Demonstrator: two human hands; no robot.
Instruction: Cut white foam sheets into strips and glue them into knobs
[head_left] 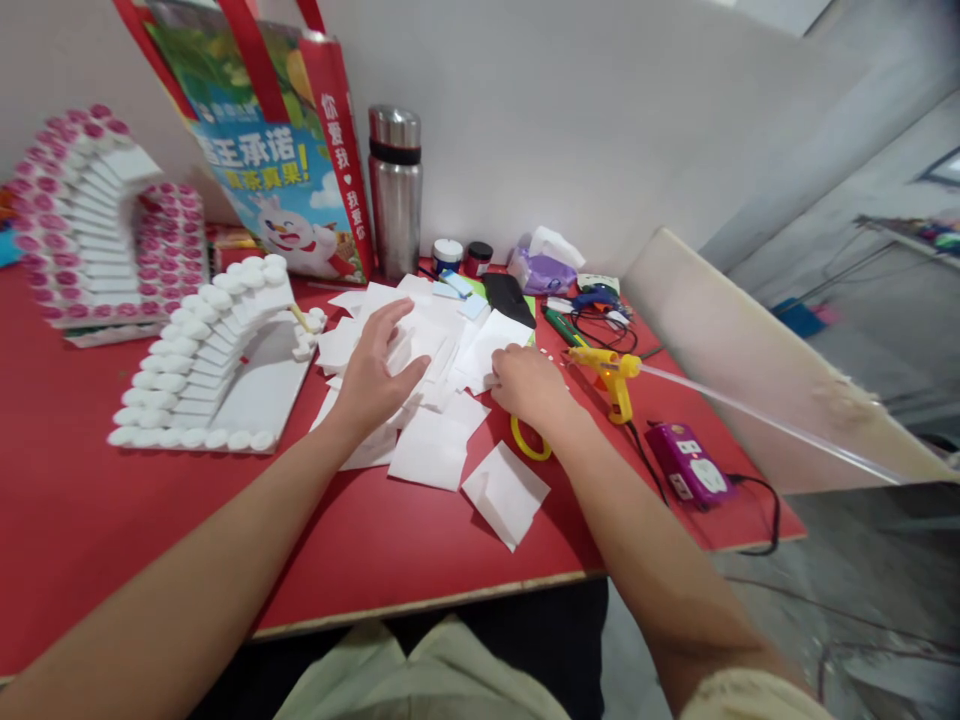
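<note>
Left forearm (247, 540) and right forearm (626, 515) are extended, bare, toward the far side. Left hand (377, 368) is held open, thumb (410, 376) spread from fingers (390, 318). Right hand (529, 382) is curled; fingertips are partly hidden, so closure cannot be confirmed.

Two hands, one left (377, 372) and one right (529, 382), were at the centre of the frame, among white paper sheets (430, 449) overlapping too much to count. Two staircase models (214, 365) stood at the left. The upper left had one printed bag (281, 190) and one steel bottle (396, 195); two small jars (448, 257) and one purple tissue pack (541, 272) sat at upper centre. Right of centre were one yellow glue gun (613, 376) and one purple power box (690, 466).
</note>
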